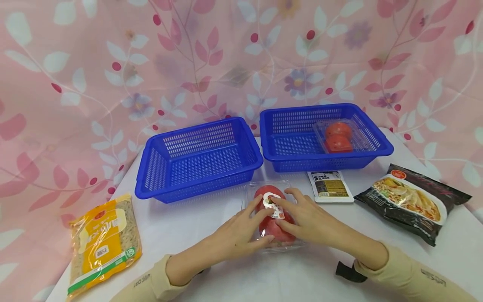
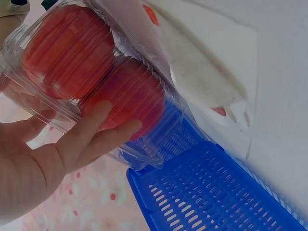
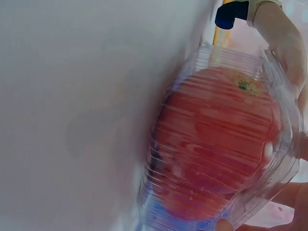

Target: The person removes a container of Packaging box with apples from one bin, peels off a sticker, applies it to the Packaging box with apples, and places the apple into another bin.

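Observation:
A clear plastic box (image 1: 277, 235) of red tomatoes lies on the table in front of the baskets, a round-topped white label (image 1: 278, 212) on its lid. From the left, my left hand (image 1: 235, 235) rests its spread fingers on the lid. My right hand (image 1: 313, 220) touches the lid and label from the other side, its fingers extended. The left wrist view shows two tomatoes (image 2: 127, 98) through the ribbed side, with fingertips on the box's edge. In the right wrist view one tomato (image 3: 216, 139) fills most of the box, and little of the right hand shows.
Behind the box stand a blue basket (image 1: 203, 191) on the left and another blue basket (image 1: 302, 163) holding a second tomato box (image 1: 339, 138). A yellow grain bag (image 1: 102, 243) lies at left. A small flat pack (image 1: 331, 187) and a black noodle bag (image 1: 411, 201) lie at right.

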Tool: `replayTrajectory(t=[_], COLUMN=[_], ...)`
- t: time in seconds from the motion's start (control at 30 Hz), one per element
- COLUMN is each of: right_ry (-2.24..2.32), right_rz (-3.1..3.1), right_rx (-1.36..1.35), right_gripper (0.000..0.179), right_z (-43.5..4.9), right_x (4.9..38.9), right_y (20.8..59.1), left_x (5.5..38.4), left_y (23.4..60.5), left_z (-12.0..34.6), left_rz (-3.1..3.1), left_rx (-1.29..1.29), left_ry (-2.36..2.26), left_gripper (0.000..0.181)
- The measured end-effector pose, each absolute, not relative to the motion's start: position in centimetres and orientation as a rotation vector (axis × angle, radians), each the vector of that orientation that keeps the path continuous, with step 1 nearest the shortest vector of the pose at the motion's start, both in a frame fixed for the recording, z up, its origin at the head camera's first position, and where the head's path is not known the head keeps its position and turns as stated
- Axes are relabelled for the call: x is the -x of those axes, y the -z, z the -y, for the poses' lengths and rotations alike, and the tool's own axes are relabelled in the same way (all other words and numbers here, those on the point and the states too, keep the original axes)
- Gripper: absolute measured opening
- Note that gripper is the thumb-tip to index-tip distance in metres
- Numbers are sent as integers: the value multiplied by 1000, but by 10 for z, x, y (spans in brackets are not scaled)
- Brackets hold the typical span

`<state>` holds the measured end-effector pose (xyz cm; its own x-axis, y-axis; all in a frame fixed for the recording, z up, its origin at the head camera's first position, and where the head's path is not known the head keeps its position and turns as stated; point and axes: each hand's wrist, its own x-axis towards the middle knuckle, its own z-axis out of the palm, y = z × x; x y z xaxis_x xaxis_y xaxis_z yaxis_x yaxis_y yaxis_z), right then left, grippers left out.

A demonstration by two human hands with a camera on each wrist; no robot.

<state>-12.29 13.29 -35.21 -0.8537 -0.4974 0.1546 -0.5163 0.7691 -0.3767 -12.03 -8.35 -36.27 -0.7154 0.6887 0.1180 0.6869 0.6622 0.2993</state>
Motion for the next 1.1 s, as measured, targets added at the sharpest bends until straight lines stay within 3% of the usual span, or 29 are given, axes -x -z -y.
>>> replayTrajectory(t=[0.4, 1.1], right_ry=[-647, -698], right_rz=[2897, 2717], right_rx=[-810, -730], right_gripper=[51, 45], right_z=[-128, -119], right_x=[125, 129], right_y=[347, 304], left_x=[118, 124], left_y=[355, 326], left_z=[88, 93], left_rz=[-2945, -3211], left_rx=[-1200, -1323], left_ry=[-522, -728], left_gripper=[53, 51])
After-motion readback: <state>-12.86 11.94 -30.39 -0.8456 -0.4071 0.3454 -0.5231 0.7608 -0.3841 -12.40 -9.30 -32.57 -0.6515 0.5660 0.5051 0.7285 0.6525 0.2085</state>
